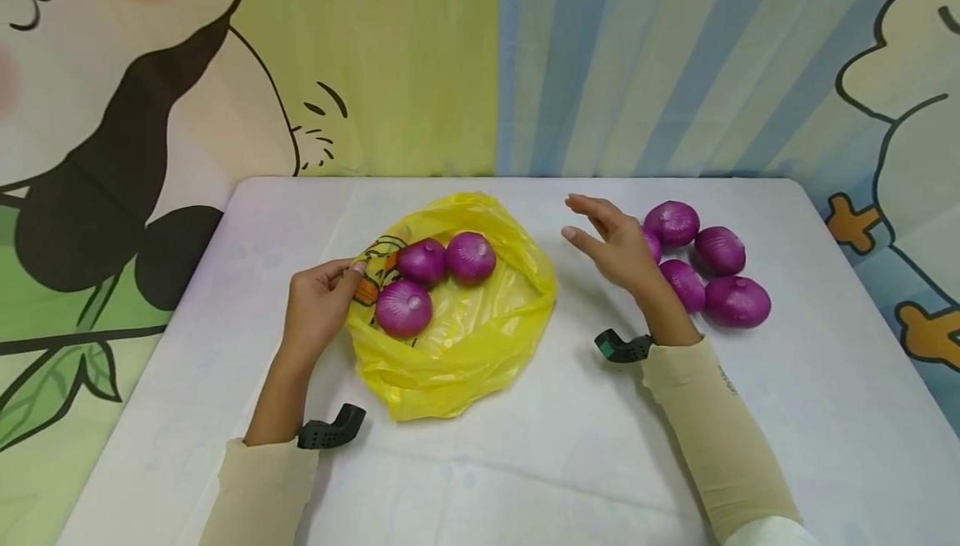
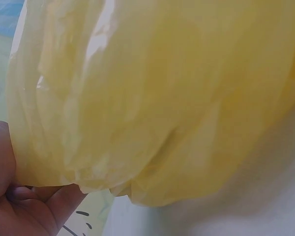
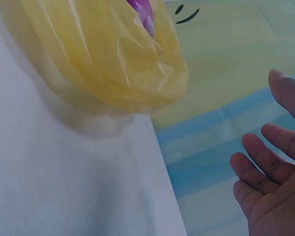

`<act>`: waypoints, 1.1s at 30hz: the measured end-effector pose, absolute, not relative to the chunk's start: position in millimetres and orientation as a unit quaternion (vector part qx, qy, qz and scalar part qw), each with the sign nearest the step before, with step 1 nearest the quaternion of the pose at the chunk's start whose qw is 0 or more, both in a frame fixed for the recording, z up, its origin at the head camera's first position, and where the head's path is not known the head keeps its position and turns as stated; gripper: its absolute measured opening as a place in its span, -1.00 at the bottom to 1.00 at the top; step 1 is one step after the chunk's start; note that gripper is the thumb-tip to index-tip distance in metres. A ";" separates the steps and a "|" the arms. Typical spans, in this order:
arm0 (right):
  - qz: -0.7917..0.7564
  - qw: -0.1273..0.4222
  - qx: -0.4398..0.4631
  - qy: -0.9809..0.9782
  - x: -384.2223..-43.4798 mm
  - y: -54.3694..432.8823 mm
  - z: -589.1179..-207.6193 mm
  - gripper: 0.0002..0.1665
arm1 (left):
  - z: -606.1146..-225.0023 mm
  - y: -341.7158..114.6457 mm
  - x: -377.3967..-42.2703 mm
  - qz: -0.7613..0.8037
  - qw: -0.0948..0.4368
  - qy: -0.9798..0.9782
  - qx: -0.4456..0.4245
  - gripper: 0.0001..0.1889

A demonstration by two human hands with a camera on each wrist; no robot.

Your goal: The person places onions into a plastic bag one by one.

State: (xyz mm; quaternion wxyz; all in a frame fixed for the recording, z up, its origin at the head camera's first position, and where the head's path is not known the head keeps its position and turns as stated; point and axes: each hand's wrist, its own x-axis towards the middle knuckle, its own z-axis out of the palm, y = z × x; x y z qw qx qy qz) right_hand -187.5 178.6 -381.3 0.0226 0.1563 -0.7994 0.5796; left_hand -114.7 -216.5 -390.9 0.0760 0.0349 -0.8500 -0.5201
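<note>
White table (image 1: 525, 471); on it, a yellow plastic bag (image 1: 450, 375); to its right, clustered purple onions (image 1: 720, 252)

In the head view, the right hand (image 1: 621, 250) hides most of one purple onion (image 1: 654, 244), and its wrist covers an edge of another onion (image 1: 686, 286). Lettering (image 1: 727, 379) on the right sleeve (image 1: 712, 438) is too small to read. In the left wrist view, the yellow bag (image 1: 450, 383) runs off the top, its wall concealing the contents, while the left edge crops the left hand (image 1: 318, 304). In the right wrist view, the right edge cuts the right hand.
</note>
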 end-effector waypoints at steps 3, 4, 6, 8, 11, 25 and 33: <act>0.576 0.034 0.137 -0.805 -186.1 186.2 -378.5 -0.43 | -390.7 -217.0 -114.7 -0.521 0.076 -0.849 0.035 -0.53; 0.575 0.038 0.130 -0.807 -185.4 189.8 -378.0 -0.43 | -390.5 -216.7 -114.9 -0.521 0.076 -0.850 0.036 -0.53; 0.560 0.047 0.121 -0.818 -183.3 197.7 -377.1 -0.42 | -390.2 -216.4 -115.3 -0.519 0.076 -0.851 0.037 -0.52; 0.536 0.055 0.110 -0.835 -183.7 206.5 -381.7 -0.39 | -389.9 -216.2 -115.7 -0.517 0.074 -0.852 0.038 -0.52; 0.512 0.064 0.100 -0.851 -182.3 216.0 -383.6 -0.36 | -389.7 -216.4 -116.1 -0.517 0.072 -0.852 0.038 -0.52; 0.497 0.046 0.050 -0.865 -179.7 235.4 -375.7 -0.23 | -389.7 -216.6 -115.0 -0.519 0.076 -0.851 0.037 -0.52; 0.434 0.005 0.050 -0.899 -180.6 233.4 -374.6 -0.13 | -390.0 -216.1 -114.8 -0.520 0.080 -0.850 0.032 -0.52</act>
